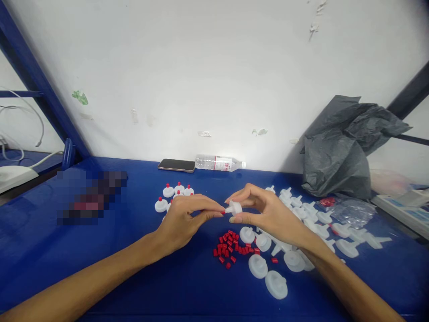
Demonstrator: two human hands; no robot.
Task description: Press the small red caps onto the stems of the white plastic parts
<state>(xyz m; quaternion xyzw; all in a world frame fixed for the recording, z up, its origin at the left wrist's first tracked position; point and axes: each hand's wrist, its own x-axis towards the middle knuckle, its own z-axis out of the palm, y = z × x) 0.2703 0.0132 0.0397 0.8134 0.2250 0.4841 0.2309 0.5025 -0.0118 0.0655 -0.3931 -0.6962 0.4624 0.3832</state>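
Note:
Over the middle of the blue table, my right hand (259, 205) grips a white plastic nozzle cap (236, 208) by its round base, its spout aimed left. My left hand (191, 217) pinches a small red tip cap (223, 212) at the end of that spout; how far it sits on the spout is hidden by my fingers. Below my hands lies a loose pile of red tip caps (229, 246). White nozzle caps without red tips (276, 284) are spread under and beyond my right arm. Nozzle caps with red tips (161, 205) stand upright behind my left hand.
A phone (176, 165) and a plastic bottle (219, 163) lie along the wall. At the right are a dark plastic bag (338, 152), a clear bag (351, 211) and a pale device (402, 214). A blurred-out patch (92, 201) covers something at left.

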